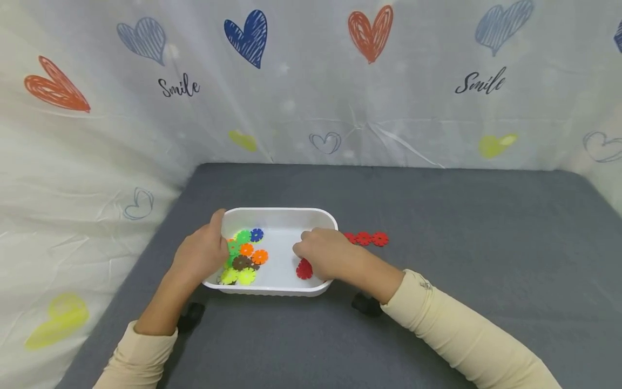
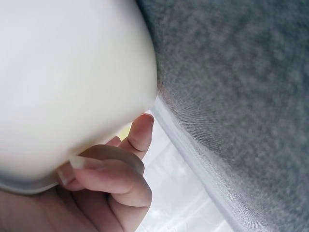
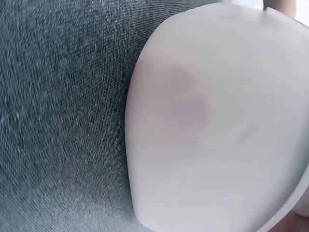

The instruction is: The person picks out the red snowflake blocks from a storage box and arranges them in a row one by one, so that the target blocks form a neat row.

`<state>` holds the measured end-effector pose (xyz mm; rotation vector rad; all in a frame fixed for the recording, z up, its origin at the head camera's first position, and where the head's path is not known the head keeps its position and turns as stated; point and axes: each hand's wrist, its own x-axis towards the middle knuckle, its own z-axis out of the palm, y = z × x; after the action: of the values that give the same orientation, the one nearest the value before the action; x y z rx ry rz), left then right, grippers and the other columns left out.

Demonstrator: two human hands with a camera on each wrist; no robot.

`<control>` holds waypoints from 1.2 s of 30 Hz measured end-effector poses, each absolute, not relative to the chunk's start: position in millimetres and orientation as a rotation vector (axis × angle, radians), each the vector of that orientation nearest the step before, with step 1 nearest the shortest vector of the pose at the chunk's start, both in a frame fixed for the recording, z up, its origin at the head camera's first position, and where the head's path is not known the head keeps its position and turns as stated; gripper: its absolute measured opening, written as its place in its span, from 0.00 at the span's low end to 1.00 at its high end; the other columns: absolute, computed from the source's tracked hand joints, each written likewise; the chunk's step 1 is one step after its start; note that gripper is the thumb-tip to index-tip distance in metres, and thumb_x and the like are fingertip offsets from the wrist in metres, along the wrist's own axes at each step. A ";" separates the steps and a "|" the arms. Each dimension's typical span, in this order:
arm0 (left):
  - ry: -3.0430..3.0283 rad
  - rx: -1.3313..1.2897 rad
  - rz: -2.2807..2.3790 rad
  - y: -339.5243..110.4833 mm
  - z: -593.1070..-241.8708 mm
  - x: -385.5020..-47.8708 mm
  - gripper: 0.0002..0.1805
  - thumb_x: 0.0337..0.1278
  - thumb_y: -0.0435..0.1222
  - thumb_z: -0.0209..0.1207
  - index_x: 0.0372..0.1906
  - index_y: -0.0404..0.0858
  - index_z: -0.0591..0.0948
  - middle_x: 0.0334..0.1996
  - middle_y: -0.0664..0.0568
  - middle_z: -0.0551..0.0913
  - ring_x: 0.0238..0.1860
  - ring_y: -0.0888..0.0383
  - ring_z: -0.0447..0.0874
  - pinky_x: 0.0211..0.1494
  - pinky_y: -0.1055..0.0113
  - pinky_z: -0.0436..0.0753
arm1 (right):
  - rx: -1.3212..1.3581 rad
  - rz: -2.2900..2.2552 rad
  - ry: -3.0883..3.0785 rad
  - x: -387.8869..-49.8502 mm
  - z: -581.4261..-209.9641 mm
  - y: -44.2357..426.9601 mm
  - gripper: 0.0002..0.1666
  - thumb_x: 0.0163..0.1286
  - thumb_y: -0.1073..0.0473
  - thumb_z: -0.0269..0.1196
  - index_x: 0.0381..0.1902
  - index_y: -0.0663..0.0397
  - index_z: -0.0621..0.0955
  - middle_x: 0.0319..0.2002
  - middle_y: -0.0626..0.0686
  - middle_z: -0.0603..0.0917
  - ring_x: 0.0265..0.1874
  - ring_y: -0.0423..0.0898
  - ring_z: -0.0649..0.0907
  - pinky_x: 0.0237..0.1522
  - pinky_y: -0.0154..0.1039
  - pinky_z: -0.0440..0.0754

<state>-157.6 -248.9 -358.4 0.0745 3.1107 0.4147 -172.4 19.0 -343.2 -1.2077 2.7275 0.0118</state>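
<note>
Plastic in smooth, glossy white forms a round-cornered rectangular tray (image 1: 279,221) with sloping walls and a thin rim. Flat flower-shaped discs in green, blue, orange, brown and yellow (image 1: 247,249) lie overlapping in the tray's left half; their edges are notched. A red notched disc (image 1: 304,269) lies near the tray's right end, beside the right hand (image 1: 326,253). Outside the tray, just past its right wall, red flower-shaped discs (image 1: 371,239) run edge to edge in a straight row.

The left hand (image 1: 201,248) is clamped on the tray's left wall, its fingers bent against the outside. The right hand reaches over the tray's right rim, fingers turned down; whether they pinch anything I cannot tell.

Under the tray spreads a dark grey, fabric-covered table (image 1: 461,243); behind it hangs a creased pale sheet (image 1: 296,92) printed with hearts and "Smile".

The right hand blocks part of the tray's right rim and the near end of the red row. Dark objects nearer than the tray are partly hidden by the forearms. Through the tray's wall, the right wrist view shows only a blurred reddish patch.
</note>
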 end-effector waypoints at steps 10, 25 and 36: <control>3.108 0.055 0.404 -248.0 -358.8 -156.8 0.32 0.67 0.31 0.43 0.74 0.30 0.55 0.53 0.31 0.79 0.38 0.40 0.82 0.40 0.43 0.79 | -1.225 -0.187 2.734 -172.2 -345.7 21.9 0.13 0.52 0.66 0.74 0.34 0.48 0.84 0.27 0.45 0.76 0.28 0.42 0.75 0.32 0.35 0.74; 3.112 0.068 0.416 -247.8 -356.2 -157.2 0.32 0.68 0.31 0.43 0.74 0.30 0.55 0.52 0.30 0.80 0.36 0.40 0.82 0.38 0.44 0.79 | -1.292 -0.426 2.865 -169.9 -354.3 25.7 0.09 0.64 0.62 0.68 0.24 0.46 0.82 0.18 0.41 0.74 0.20 0.40 0.74 0.27 0.36 0.72; 3.106 0.066 0.428 -248.9 -357.3 -156.2 0.31 0.67 0.31 0.43 0.74 0.30 0.55 0.52 0.30 0.80 0.36 0.41 0.81 0.38 0.45 0.79 | -1.289 -0.633 2.894 -167.6 -358.7 28.5 0.07 0.66 0.60 0.69 0.27 0.48 0.83 0.19 0.41 0.75 0.21 0.39 0.74 0.24 0.33 0.71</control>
<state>-156.2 -248.9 -357.3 0.0663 3.1057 0.4280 -167.6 28.5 -358.7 -1.2888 2.8938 -0.6331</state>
